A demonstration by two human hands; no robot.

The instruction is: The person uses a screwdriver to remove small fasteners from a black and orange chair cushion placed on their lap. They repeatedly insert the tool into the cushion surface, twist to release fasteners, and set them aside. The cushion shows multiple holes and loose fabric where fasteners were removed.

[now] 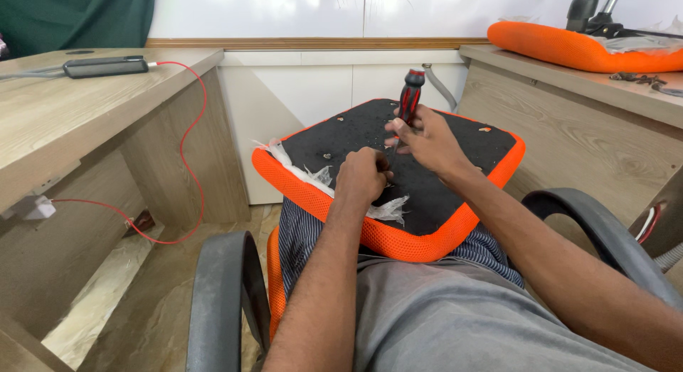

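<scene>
An orange seat cushion [434, 240] lies upside down on my lap, its black underside [356, 130] facing up. My right hand [425, 139] grips a red and black screwdriver [410, 94], held upright with its tip down on the black underside. My left hand [363, 174] is closed just in front of it, pressing on the underside near the screwdriver's tip; whether it pinches something small cannot be seen. Torn clear plastic wrap [313, 174] clings to the cushion's left and near edges.
I sit in a chair with grey armrests [222, 287] on both sides. A wooden desk [64, 109] on the left carries a dark flat device [105, 65] with a red cable [186, 141]. Another desk on the right bears a second orange cushion [569, 48].
</scene>
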